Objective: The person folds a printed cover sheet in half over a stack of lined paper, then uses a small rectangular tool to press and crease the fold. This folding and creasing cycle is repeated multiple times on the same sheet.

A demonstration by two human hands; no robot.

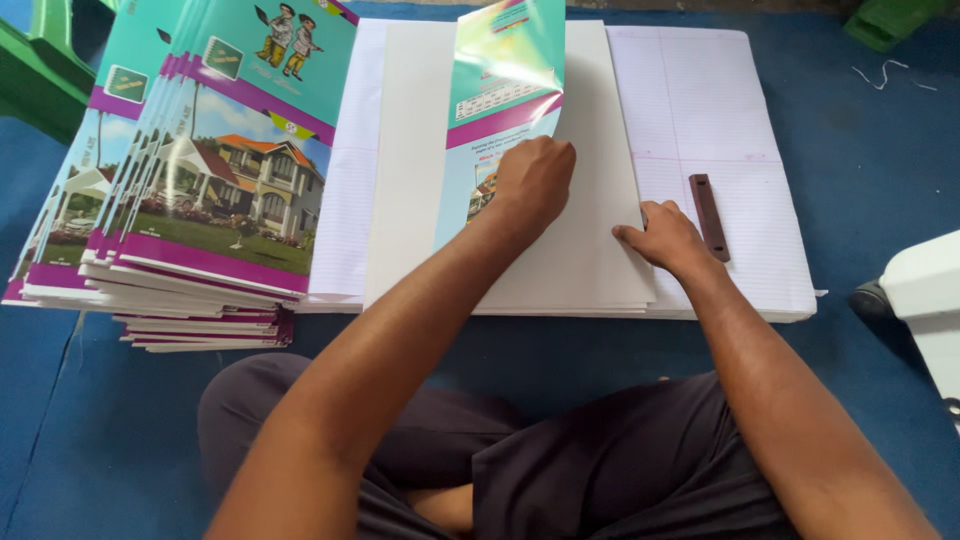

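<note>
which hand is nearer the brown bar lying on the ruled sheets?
Right. The right hand rests just left of the brown bar, almost touching it. The left hand is farther left, pressing on the glossy cover.

- Floor (120,440): blue matting, evenly daylit, covered the whole work area.
- Green plastic furniture (40,70) stood at upper left; another green piece (890,20) at upper right.
- White object (925,300) sat at the right edge.

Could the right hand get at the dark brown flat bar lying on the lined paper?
Probably yes: the right hand rests just beside the dark brown flat bar, with only bare lined paper between.
</note>
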